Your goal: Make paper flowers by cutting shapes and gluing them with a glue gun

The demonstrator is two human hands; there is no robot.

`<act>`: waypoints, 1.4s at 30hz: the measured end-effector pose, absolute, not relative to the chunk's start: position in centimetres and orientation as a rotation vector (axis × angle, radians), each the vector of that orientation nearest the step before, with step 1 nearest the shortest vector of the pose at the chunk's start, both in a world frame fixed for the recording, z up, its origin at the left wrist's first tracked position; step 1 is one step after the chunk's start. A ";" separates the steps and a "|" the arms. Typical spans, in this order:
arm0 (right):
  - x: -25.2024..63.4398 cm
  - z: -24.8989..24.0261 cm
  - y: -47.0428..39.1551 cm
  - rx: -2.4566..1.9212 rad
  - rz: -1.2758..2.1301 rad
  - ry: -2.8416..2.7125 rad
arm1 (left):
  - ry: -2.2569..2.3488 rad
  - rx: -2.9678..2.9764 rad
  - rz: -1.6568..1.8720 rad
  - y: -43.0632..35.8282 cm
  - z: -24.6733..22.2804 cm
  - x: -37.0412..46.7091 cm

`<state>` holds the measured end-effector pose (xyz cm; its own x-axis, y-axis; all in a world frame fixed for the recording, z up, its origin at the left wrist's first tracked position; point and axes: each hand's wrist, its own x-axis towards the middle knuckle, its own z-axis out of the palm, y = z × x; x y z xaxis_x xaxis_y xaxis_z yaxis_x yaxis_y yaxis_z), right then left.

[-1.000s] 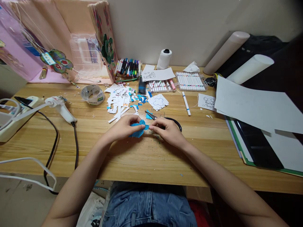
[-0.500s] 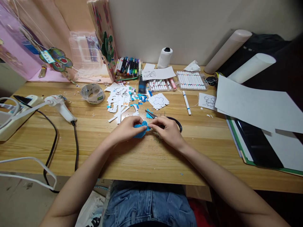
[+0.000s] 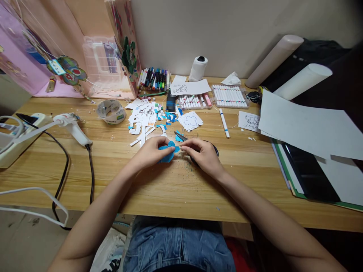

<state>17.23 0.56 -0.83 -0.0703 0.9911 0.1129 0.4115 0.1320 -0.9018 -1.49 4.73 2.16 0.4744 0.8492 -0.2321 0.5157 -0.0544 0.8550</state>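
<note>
Wooden table, wall beyond blue cutout | front edge nearer, wood between | left hand pinching cutout; right hand: hold unclear

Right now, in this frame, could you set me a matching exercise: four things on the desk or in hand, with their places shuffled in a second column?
Things
1. blue cutout
2. scissors
3. tape roll
4. white spool

Places
A. near the wall, at the back of the desk
B. held in the left hand
C. just left of the paper scraps
D. partly hidden by the right hand

Right pairs: 1-B, 2-D, 3-C, 4-A
</note>
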 end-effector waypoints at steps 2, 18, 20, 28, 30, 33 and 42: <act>16.9 -0.6 0.4 -1.370 0.916 -1.632 | 1.144 1.766 0.434 4.6 2.0 -1.4; 17.3 0.4 0.4 -1.343 0.755 -1.890 | 1.082 1.877 0.267 4.6 2.0 -1.9; 17.6 0.4 0.5 -1.380 0.743 -1.824 | 1.100 1.859 0.277 4.7 2.2 -2.0; 17.3 0.0 0.4 -1.348 0.942 -1.794 | 1.153 1.748 0.381 4.9 2.4 -1.8; 17.0 -0.2 0.2 -1.336 0.983 -1.777 | 1.160 1.709 0.389 4.8 2.7 -1.6; 16.8 -0.5 0.1 -1.333 1.049 -1.698 | 1.139 1.648 0.389 4.7 3.1 -1.3; 16.8 -0.3 0.3 -1.281 1.247 -1.612 | 1.110 1.499 0.437 4.5 2.8 -1.2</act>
<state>16.78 0.29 -0.31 -0.2489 0.9680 -0.0313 0.2737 0.0393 -0.9610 -1.20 4.47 2.82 0.4811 0.8215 -0.3061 0.3918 0.1109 0.9134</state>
